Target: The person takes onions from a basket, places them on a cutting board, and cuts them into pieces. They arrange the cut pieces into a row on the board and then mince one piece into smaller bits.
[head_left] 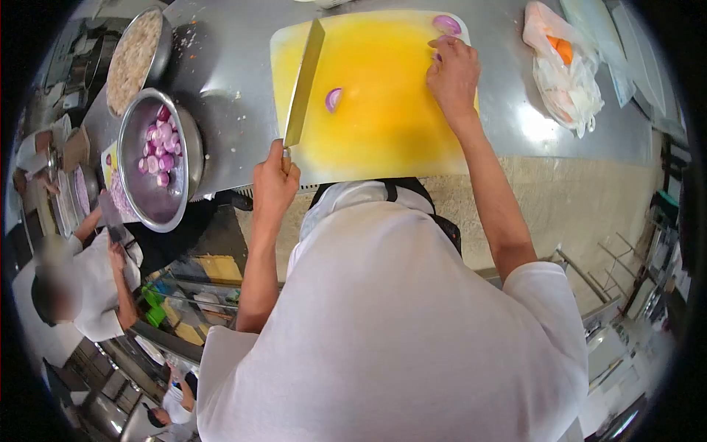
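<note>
My left hand (275, 180) is closed round the handle of a long, broad-bladed kitchen knife (304, 85). The blade points away from me over the left side of a yellow cutting board (383, 140). At the board's far right, my right hand (454, 77) has its fingers bent over a piece of red onion (437, 56), mostly hidden beneath them. Just beyond the fingertips lies another red onion piece (447, 25). A single red onion wedge (333, 99) rests near the board's middle, right of the blade.
A metal bowl of peeled red onions (163, 147) stands left, before another bowl of pale chopped food (135, 62). A white plastic bag (567, 81) with something orange lies right on the steel table (228, 66). At left, a co-worker (103, 287) holds a broad blade; another person (175, 401) is beyond.
</note>
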{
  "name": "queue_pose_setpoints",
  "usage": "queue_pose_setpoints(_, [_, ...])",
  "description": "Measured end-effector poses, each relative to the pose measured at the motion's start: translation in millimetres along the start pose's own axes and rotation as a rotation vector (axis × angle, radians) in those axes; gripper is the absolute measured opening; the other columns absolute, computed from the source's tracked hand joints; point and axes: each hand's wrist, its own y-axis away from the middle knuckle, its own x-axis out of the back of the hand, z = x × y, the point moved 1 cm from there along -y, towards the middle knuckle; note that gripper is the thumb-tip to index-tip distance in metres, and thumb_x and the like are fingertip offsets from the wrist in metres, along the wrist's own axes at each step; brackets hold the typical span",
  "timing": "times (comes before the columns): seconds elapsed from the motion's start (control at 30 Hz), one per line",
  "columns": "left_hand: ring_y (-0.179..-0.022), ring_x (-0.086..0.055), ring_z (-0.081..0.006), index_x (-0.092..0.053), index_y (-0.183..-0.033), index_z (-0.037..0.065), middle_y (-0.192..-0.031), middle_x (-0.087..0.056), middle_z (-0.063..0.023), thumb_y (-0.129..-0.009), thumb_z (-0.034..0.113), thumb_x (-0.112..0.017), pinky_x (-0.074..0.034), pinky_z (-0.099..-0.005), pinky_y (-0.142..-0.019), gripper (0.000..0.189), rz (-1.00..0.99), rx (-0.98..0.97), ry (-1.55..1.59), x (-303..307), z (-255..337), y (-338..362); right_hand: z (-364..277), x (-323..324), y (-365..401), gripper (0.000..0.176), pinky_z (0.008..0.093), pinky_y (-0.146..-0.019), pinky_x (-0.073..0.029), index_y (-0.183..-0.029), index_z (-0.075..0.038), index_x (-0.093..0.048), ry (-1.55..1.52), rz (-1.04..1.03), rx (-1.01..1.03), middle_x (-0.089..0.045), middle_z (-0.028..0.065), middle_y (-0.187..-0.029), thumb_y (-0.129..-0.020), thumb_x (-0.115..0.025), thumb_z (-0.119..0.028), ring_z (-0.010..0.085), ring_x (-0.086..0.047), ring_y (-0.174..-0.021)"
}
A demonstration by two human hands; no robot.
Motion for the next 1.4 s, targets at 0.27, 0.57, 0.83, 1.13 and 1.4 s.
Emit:
queue_pose_setpoints(0.27, [-0.052,-0.046,-0.0259,-0.048,-0.099,0.0,-0.061,-0.045,-0.0175,-0.08,0.005,-0.058,-0.042,-0.0356,-0.053,0.022,0.018,-0.014,0.027,2.6,1.0,-3.3,-109.0,-43.7,33.2,0.032,0.0423,-0.09,-0.048,-0.105,-0.006,-0.067,-0.311,-0.334,0.197,-0.063,0.0147,-0.108,-0.076,-0.072,-0.017,0.0325,-0.057,-0.105])
queue_pose_setpoints(0.57, [-0.056,-0.054,-0.0345,-0.052,-0.11,0.001,-0.064,-0.052,-0.02,-0.08,0.005,-0.059,-0.043,-0.0397,-0.055,0.031,-0.05,-0.092,0.051,-5.4,26.4,7.5,-92.7,-20.4,76.9,0.021,0.0408,-0.079,-0.05,-0.094,-0.002,-0.064,-0.557,-0.281,0.186,-0.064,0.0131,-0.095,-0.074,-0.071,-0.005,0.0331,-0.06,-0.091])
queue_pose_setpoints(0.83, [-0.062,-0.058,-0.0426,-0.05,-0.107,0.0,-0.066,-0.055,-0.0241,-0.081,0.004,-0.058,-0.044,-0.0459,-0.057,0.028,-0.127,-0.13,0.006,-33.3,50.1,-2.1,-90.4,-31.6,80.4,0.013,0.0404,-0.074,-0.051,-0.091,-0.003,-0.064,-0.481,-0.242,0.234,-0.062,0.0124,-0.09,-0.079,-0.061,0.001,0.0326,-0.059,-0.085])
queue_pose_setpoints(1.13, [-0.063,-0.06,-0.0442,-0.048,-0.103,-0.001,-0.064,-0.056,-0.024,-0.082,0.002,-0.059,-0.046,-0.0487,-0.059,0.024,-0.14,-0.13,-0.026,-26.1,67.4,-5.6,-87.8,-31.5,84.1,0.01,0.0415,-0.072,-0.05,-0.086,-0.003,-0.062,-0.49,-0.199,0.209,-0.06,0.0133,-0.084,-0.077,-0.059,0.0,0.0335,-0.059,-0.081])
queue_pose_setpoints(1.4, [-0.065,-0.059,-0.0453,-0.046,-0.098,-0.001,-0.065,-0.056,-0.0248,-0.081,0.0,-0.058,-0.046,-0.048,-0.058,0.021,-0.145,-0.123,-0.04,-23.9,74.6,-1.0,-84.5,-28.4,86.6,0.003,0.0424,-0.073,-0.05,-0.079,-0.003,-0.06,-0.581,-0.191,0.177,-0.059,0.0138,-0.081,-0.08,-0.058,-0.001,0.0343,-0.059,-0.081])
